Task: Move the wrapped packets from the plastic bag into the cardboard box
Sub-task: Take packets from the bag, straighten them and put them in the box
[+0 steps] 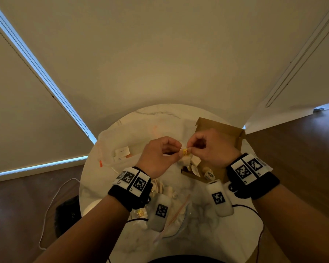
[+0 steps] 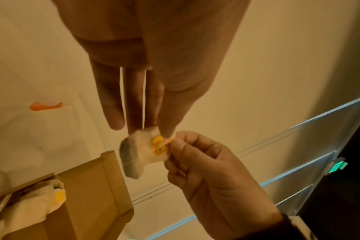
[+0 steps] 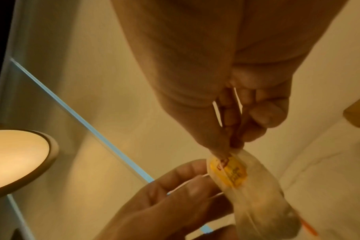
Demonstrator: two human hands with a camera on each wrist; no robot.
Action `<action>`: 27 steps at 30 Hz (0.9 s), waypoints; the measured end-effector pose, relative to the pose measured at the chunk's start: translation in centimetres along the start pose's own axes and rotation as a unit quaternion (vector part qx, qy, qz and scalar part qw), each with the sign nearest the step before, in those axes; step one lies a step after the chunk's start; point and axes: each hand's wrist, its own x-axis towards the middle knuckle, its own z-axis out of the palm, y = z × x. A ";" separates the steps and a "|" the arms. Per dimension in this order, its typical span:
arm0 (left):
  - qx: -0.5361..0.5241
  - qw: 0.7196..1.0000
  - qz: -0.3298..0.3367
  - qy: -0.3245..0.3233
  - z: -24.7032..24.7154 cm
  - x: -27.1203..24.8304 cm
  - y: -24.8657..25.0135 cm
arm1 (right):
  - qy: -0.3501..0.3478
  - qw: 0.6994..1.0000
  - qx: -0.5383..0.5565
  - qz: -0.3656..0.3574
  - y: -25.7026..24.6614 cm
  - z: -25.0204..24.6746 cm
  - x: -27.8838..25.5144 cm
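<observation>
A small cream wrapped packet (image 1: 184,152) with a yellow label hangs in the air just left of the cardboard box (image 1: 228,132). My left hand (image 1: 178,149) pinches its left side and my right hand (image 1: 190,148) pinches the edge at the label. The left wrist view shows the packet (image 2: 141,152) between my left hand (image 2: 152,130) and my right hand (image 2: 173,146). From the right wrist the packet (image 3: 249,183) dangles below my right hand (image 3: 230,146). Other packets (image 1: 192,165) lie in the box. A clear zip bag (image 1: 176,224) lies near me, with loose packets (image 1: 162,187) beside it.
The round marble table (image 1: 156,118) fills the middle; its edges drop to a wooden floor. A second clear bag (image 1: 112,147) with an orange slider (image 1: 100,164) and white cards lies at the left. A white cable (image 1: 51,198) hangs off the left side.
</observation>
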 end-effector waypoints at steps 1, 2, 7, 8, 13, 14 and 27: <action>0.010 1.000 -0.001 -0.003 0.1 0.2 -0.3 | 0.005 1.000 -0.018 0.019 1.0 -0.2 0.2; 0.021 1.000 -0.006 -0.003 0.1 0.3 -0.7 | 0.010 0.998 -0.038 0.040 2.2 -0.4 0.3; 0.058 0.997 -0.056 0.017 -0.4 0.4 -2.7 | 0.021 0.985 -0.073 0.154 8.7 -0.1 0.1; 0.058 0.996 -0.064 0.015 -0.4 0.4 -3.1 | 0.038 0.980 -0.081 0.176 10.2 0.2 0.0; 0.066 0.994 -0.081 0.013 -0.7 0.5 -4.5 | 0.119 0.950 -0.077 0.277 16.1 2.9 0.1; 0.071 0.994 -0.083 0.012 -0.7 0.5 -4.7 | 0.122 0.947 -0.072 0.290 16.7 3.7 0.1; 0.082 0.991 -0.104 0.002 -1.4 0.3 -5.7 | -0.097 0.940 -0.045 0.322 18.7 6.5 0.5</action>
